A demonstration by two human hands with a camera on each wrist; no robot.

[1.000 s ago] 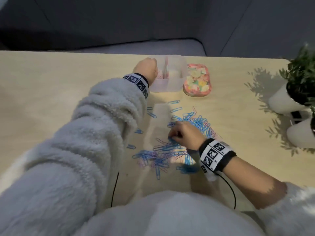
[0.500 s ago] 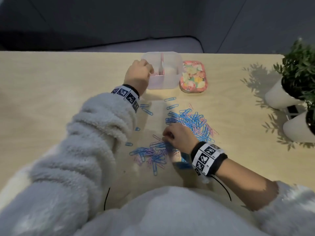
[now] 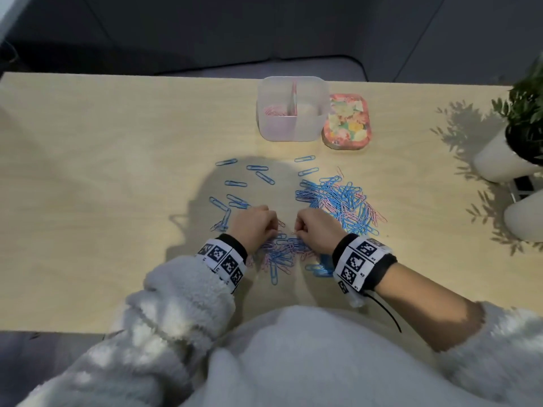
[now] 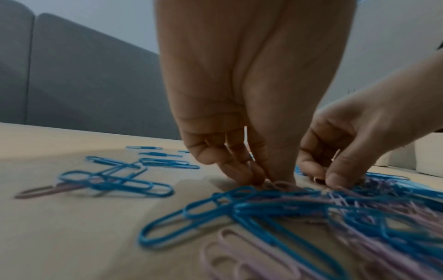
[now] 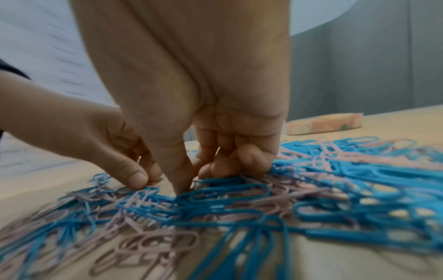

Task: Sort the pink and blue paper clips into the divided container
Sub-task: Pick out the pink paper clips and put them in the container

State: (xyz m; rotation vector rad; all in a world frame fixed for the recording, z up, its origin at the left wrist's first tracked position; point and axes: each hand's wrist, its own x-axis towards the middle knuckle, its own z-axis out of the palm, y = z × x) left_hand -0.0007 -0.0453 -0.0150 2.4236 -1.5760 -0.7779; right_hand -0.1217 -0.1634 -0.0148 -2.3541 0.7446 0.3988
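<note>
Both my hands are down on a small mixed heap of pink and blue paper clips (image 3: 282, 257) near the table's front edge. My left hand (image 3: 276, 227) has its fingers curled, and thumb and forefinger (image 4: 271, 180) pinch a pink clip's loop (image 4: 282, 184). My right hand (image 3: 296, 233) is just to its right, with curled fingers whose tips (image 5: 189, 180) pinch at a thin pink clip in the heap. A larger, mostly blue pile (image 3: 340, 201) lies to the right. The clear divided container (image 3: 291, 130) stands at the back with pink clips (image 3: 273, 110) in its left compartment.
Loose blue clips (image 3: 235, 183) are scattered left of the heap. A flowered tin (image 3: 346, 121) lies against the container's right side. Two white plant pots (image 3: 496, 160) (image 3: 526, 218) stand at the table's right edge. A grey sofa is behind the table.
My left hand has come back from the container's left compartment to the near heap and now pinches there. My right hand has stayed at the heap, still picking.
</note>
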